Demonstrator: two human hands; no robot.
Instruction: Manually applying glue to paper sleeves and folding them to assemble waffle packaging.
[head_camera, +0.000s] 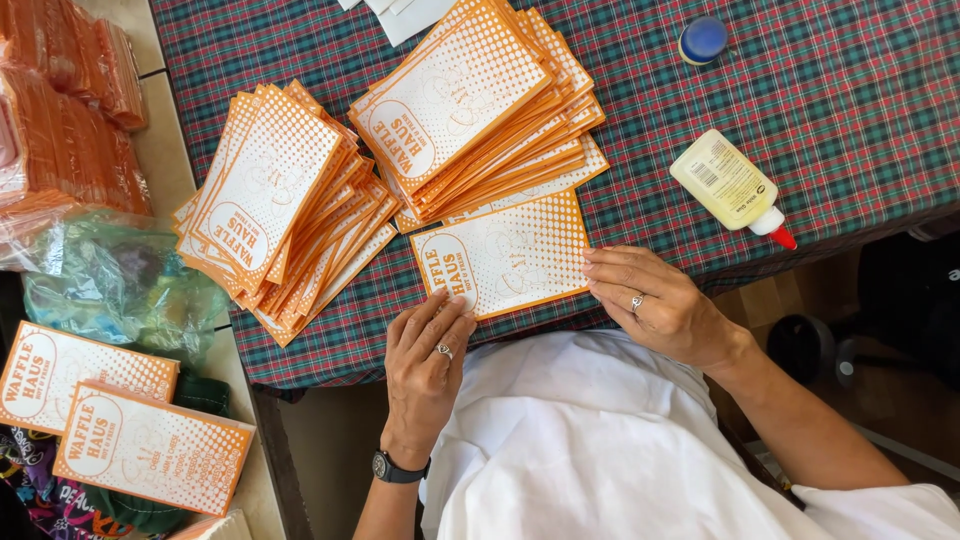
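A single orange-and-white paper bag (505, 255) lies flat at the near edge of the plaid-covered table (850, 110). My left hand (425, 365), with a ring and a black wristwatch, presses fingertips on the bag's near left corner. My right hand (655, 305), also ringed, touches the bag's right edge with its fingertips. Neither hand grips anything. Just beyond the bag sits a tall stack of the same bags (480, 105), and another fanned stack (280, 200) lies to the left.
A glue bottle with a red tip (730, 187) lies on its side at right, a blue cap (703, 38) beyond it. Left of the table: wrapped orange bundles (65, 120), a green plastic bag (115, 280), two more bags (150, 445).
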